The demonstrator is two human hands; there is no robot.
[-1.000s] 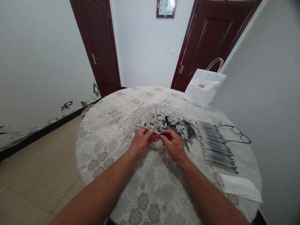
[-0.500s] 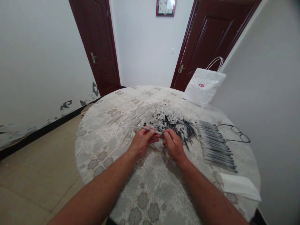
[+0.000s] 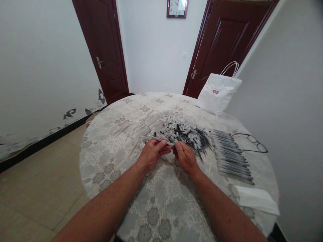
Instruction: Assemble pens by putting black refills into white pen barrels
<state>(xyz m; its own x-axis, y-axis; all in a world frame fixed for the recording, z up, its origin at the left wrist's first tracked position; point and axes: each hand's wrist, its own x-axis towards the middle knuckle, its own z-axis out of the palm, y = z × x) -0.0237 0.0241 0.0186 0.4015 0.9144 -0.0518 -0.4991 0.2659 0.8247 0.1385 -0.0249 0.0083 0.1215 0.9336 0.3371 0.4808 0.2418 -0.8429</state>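
head view: the only marking in sight is a small red label on the white paper bag [image 3: 217, 92] at the far right of the table; its writing is too small to read. a clock [image 3: 177, 8] hangs on the white wall above, its numerals blurred.

the left hand [image 3: 151, 153] is closed around a slim pale pen barrel [image 3: 158, 138], which slants up to the left from the fingertips. the right hand [image 3: 185, 155] has its fingers pinched at the barrel's near end, just beside the left thumb; what it pinches is too small to tell. both hands hover low over the near edge of a heap of pen parts [image 3: 171, 129], white tubes to the left, black refills to the right.

to the right lies a neat row of assembled pens [image 3: 230, 156], with eyeglasses [image 3: 252, 144] beside it and a folded white paper [image 3: 254, 200] nearer.

the round table [image 3: 161, 208] wears a lace cloth with grey flower patterns. two dark red doors [image 3: 106, 50] flank the wall, the floor is beige tile, and the left wall's paint is flaking above a black skirting.
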